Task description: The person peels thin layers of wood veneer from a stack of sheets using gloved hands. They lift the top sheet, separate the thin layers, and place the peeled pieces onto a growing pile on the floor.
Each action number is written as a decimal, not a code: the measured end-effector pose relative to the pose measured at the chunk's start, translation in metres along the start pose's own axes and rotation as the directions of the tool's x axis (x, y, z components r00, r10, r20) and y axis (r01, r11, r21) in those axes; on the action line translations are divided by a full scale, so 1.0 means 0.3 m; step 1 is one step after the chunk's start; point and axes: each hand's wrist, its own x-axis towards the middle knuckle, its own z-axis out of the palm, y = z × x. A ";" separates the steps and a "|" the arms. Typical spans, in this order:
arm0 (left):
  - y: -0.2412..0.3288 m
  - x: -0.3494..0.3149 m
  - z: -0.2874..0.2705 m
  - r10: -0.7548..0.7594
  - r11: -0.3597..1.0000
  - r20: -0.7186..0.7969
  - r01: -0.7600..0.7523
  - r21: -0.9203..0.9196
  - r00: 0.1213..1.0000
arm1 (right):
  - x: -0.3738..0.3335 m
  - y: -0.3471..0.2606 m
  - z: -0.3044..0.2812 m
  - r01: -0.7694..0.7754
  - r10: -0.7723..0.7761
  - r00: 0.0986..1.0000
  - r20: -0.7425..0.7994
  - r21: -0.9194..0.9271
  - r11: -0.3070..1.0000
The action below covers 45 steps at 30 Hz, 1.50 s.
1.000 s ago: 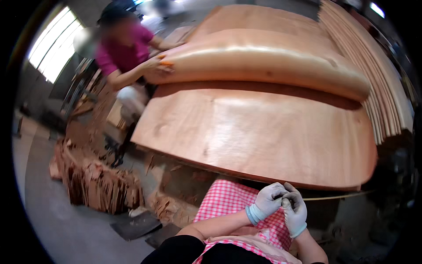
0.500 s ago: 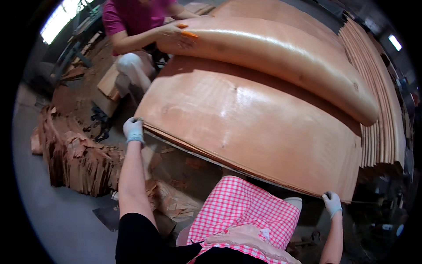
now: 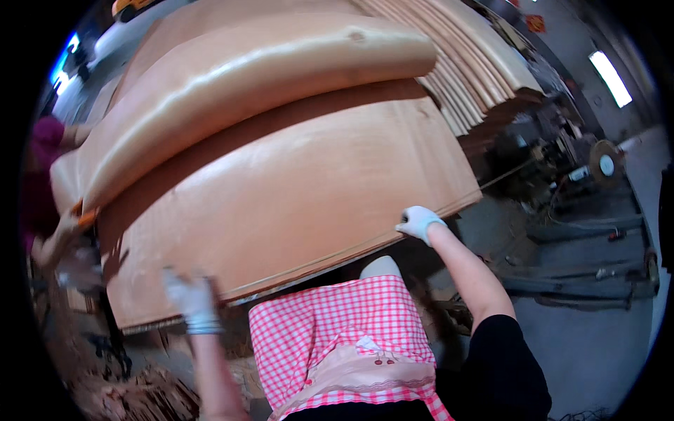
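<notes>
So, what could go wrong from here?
The thin strand could snag or drift out of line: it runs along the flat wood sheet's near edge, past the right hand. The curled sheet above might shift or spring against the co-worker's hand by its left end.

White gloves (image 3: 424, 226) with pale blue cuffs (image 3: 203, 324) cover the left hand (image 3: 191, 298) and right hand (image 3: 420, 223); the right sleeve (image 3: 507, 368) is short and black. The pink-and-white checked apron (image 3: 337, 309) carries a pale pink panel (image 3: 330, 372) with wavy trim (image 3: 393, 385) and red cherries (image 3: 379, 362).
</notes>
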 end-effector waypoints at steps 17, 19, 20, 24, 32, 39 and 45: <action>0.646 -0.415 0.349 0.382 0.901 0.434 -0.434 0.023 0.816 | -0.017 0.856 -0.147 -0.230 0.240 0.948 -0.209 0.069 0.971; 0.651 -0.418 0.337 0.367 0.907 0.446 -0.421 0.024 0.817 | 0.009 0.941 -0.128 -0.299 0.304 0.926 -0.226 0.056 0.953; 0.657 -0.420 0.338 0.361 0.910 0.450 -0.415 0.023 0.817 | 0.033 0.977 -0.107 -0.338 0.347 0.910 -0.227 0.078 0.938; 0.659 -0.425 0.361 0.393 0.896 0.444 -0.444 0.011 0.805 | 0.104 1.035 -0.009 -0.462 0.600 0.782 -0.170 0.488 0.740; 0.599 -0.457 0.343 0.503 0.849 0.150 -0.454 -0.269 0.851 | -0.053 0.584 0.109 0.122 0.422 0.518 -0.745 0.552 0.825; 0.827 -0.628 0.125 0.764 0.456 0.099 -0.425 -0.782 0.637 | -0.518 -0.217 0.148 0.657 -0.189 0.743 -0.642 0.648 0.384; 0.600 -0.583 0.005 0.495 0.416 0.225 -0.001 -0.909 0.839 | -0.589 -0.487 0.138 0.621 -0.350 0.772 -0.530 0.748 0.236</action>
